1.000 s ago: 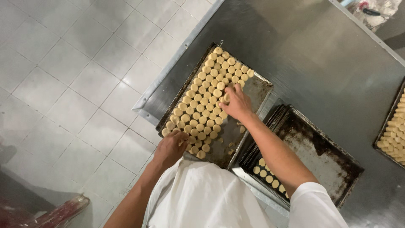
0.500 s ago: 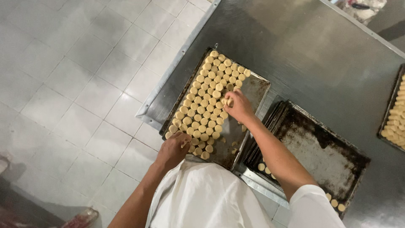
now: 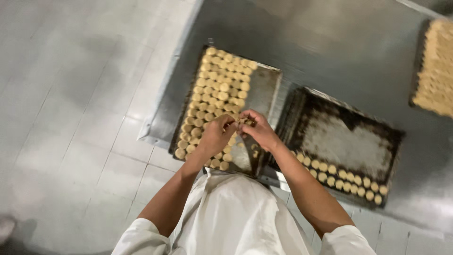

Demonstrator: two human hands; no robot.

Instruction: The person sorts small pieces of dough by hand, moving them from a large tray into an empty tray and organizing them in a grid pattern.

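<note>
Pinching small dough rounds (image 3: 243,122), both hands' fingers (image 3: 231,123) together over a baking tray (image 3: 264,92) on steel table (image 3: 330,52), tiled floor (image 3: 71,118) alongside

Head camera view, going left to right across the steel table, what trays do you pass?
Tray nearly full of round biscuits → dark tray with biscuit rows along its near edge → tray of pale pieces at the right edge.

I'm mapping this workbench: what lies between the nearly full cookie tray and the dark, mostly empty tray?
Head view: between the cookie tray and the dark tray lies only a bare strip of steel table; nearer the person, the right hand overhangs it.
</note>
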